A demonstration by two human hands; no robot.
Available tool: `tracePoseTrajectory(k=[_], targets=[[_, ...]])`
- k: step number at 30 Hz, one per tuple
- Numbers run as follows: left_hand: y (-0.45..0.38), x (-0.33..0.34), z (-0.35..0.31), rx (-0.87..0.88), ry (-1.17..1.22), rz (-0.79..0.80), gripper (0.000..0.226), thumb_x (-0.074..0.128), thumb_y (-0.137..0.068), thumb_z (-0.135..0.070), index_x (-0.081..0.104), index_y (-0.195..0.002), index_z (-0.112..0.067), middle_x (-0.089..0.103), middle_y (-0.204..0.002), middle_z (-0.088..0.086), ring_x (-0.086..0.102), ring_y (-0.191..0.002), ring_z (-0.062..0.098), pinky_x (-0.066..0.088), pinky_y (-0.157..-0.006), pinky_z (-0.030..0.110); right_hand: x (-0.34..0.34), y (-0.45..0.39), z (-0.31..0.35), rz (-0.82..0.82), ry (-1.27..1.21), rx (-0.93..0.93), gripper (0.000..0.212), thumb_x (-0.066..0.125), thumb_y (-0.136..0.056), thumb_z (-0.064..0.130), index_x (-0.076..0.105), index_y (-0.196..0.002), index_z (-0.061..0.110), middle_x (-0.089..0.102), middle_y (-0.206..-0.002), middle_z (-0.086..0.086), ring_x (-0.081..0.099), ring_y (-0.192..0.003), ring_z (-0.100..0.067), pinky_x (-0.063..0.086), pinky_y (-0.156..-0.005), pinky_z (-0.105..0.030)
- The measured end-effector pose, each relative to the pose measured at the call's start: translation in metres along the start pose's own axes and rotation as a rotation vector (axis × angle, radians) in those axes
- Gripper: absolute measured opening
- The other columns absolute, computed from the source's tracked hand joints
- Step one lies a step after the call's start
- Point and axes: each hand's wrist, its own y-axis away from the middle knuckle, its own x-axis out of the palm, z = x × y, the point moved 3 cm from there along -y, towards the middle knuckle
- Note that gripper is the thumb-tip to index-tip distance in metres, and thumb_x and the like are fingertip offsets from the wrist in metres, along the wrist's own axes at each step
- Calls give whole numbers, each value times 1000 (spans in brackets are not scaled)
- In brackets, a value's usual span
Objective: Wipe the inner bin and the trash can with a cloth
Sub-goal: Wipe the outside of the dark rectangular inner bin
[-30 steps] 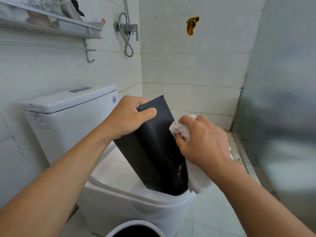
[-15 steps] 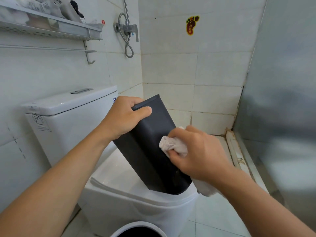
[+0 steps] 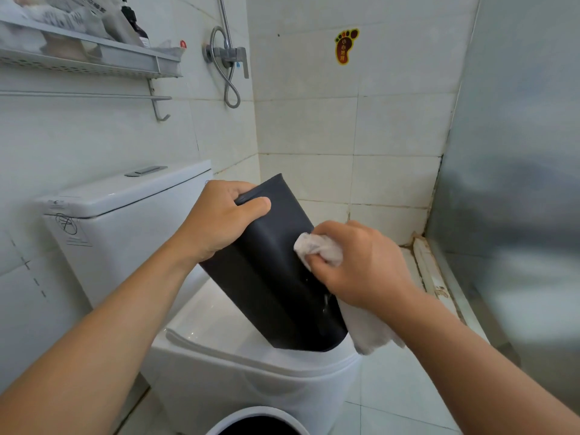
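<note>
Over the closed toilet lid, the left hand (image 3: 216, 221) is gripping the upper end of the dark inner bin (image 3: 270, 271), thumb curled across the near face and fingers wrapped round the far edge, so that grip is pinching the bin and holding it tilted. The bin's lower end is resting on the toilet lid (image 3: 213, 328), leaning up toward the tiled corner. The right hand (image 3: 361, 265) is pinching a bunched white cloth (image 3: 317, 249) between thumb and curled fingers, pressing the wad against the bin's outer wall near its right edge; a loose tail of the same cloth is hanging below the wrist, beside the bin's bottom corner.

The step in hand seems to be wiping the bin's outside. To do it well, I would judge the left hand needs to be bracing firmly against the push of the cloth, since the smooth lid could be letting the bin's base skid. Small droplets are showing on the dark wall just below the cloth, so strokes running along the wall toward the base would be carrying them off. Turning the bin between passes would be bringing the unseen faces round.

Below, at the frame's bottom edge, the white rim of the trash can (image 3: 257, 417) is standing on the floor, apart from both hands and apparently not yet being wiped.
</note>
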Motion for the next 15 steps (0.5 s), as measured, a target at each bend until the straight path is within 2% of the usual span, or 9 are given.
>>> tracePoseTrajectory(k=[3,6,9,12,15], targets=[[2,3,-2,20,9,22,26,67,-92,-16,66,-83,8,60,-78,29,55,-65,20,42,-65,34,0,-9,-15,-61,-88,130,23,61,-89,56,62,-106,40,64,-88,10,63,-80,-16,52,-66,-34],[1,3,2,21,63,26,28,67,-90,-21,68,-85,6,61,-85,32,58,-70,23,44,-69,37,-3,-8,-24,-72,-228,218,22,66,-88,53,65,-105,39,70,-88,15,65,-84,-12,55,-73,-36],[-1,-3,7,-4,77,59,32,69,-87,-27,72,-93,4,66,-93,31,61,-75,22,47,-72,35,-5,-6,-30,-60,-260,254,22,68,-88,52,67,-107,39,71,-89,18,66,-86,-10,57,-78,-37],[-3,-16,6,-49,30,132,14,71,-94,-16,77,-100,-5,74,-94,22,68,-79,23,52,-66,30,-3,-5,-31,-10,-280,259,21,69,-89,50,68,-107,39,70,-89,21,65,-86,-5,55,-76,-31],[-9,-22,3,-70,-131,119,11,70,-85,-25,73,-93,-18,75,-88,10,71,-81,22,53,-70,35,1,-2,-29,24,-289,232,22,69,-89,51,68,-109,40,70,-90,23,64,-87,-2,52,-73,-26]])
